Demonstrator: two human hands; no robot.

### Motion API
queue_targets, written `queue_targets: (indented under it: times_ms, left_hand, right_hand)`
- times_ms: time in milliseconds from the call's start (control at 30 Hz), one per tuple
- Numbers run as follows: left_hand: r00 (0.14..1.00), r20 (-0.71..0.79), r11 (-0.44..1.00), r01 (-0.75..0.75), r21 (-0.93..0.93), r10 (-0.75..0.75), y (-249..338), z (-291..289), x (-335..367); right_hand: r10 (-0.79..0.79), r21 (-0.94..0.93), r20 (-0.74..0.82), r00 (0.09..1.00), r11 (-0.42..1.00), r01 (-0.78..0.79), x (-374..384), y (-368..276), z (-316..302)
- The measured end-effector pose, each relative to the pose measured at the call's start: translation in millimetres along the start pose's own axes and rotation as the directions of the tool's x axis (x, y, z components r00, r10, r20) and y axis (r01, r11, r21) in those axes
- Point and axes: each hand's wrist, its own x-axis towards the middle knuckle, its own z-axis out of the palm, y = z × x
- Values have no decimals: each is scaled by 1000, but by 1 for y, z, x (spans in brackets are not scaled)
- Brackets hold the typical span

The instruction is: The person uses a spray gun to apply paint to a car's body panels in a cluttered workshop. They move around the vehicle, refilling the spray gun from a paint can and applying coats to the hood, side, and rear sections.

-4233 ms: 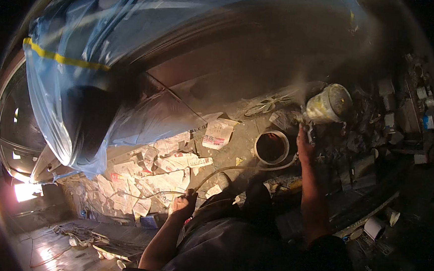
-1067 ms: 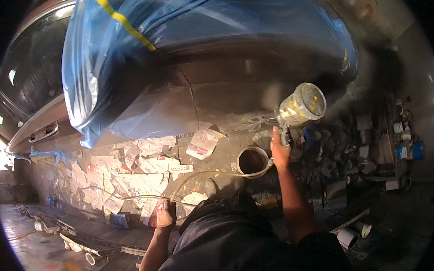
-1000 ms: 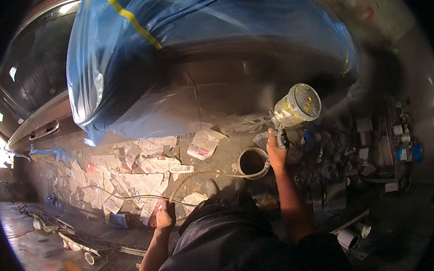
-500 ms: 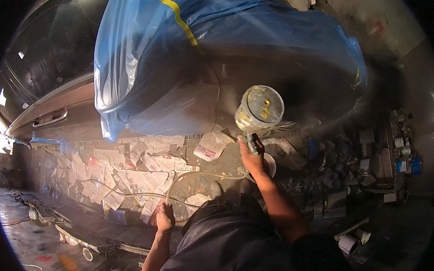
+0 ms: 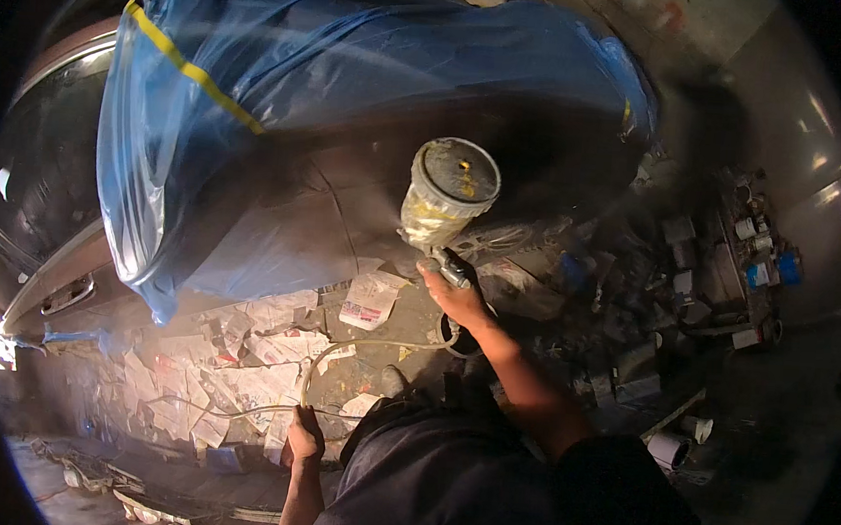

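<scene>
My right hand (image 5: 461, 298) is closed round the handle of a spray gun (image 5: 441, 193), whose large, paint-smeared cup stands above the hand with its dark round lid tilted toward me. The gun is in front of the dark lower body panel (image 5: 309, 193) of a car; the nozzle is hidden behind the cup. An air hose (image 5: 377, 343) loops from below the gun across to my left hand (image 5: 305, 435). The fingers of that hand are wrapped round the hose, low on the left. Blue plastic sheeting (image 5: 357, 42) with a yellow strip covers the car above the panel.
Newspaper sheets (image 5: 192, 383) litter the floor along the car. A dark round container (image 5: 458, 334) stands below my right hand. Cans and scraps (image 5: 763, 255) are heaped at the right, and a white tub (image 5: 667, 449) lies lower right. Long strips (image 5: 150, 511) lie lower left.
The view has swung, so the car and sheeting sit farther left. Against the panel, the spray gun has shifted slightly right. Both hands keep their grips.
</scene>
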Motion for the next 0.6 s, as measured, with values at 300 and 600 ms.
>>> queue_targets:
  times_ms: [300, 600]
  left_hand:
    - [980, 128, 978, -166, 123, 151, 86, 49, -8]
    - [933, 149, 919, -352, 177, 329, 177, 92, -28]
  right_hand:
    - [69, 139, -164, 984, 989, -46, 8, -18, -157]
    - [140, 99, -316, 938, 988, -114, 19, -6, -301]
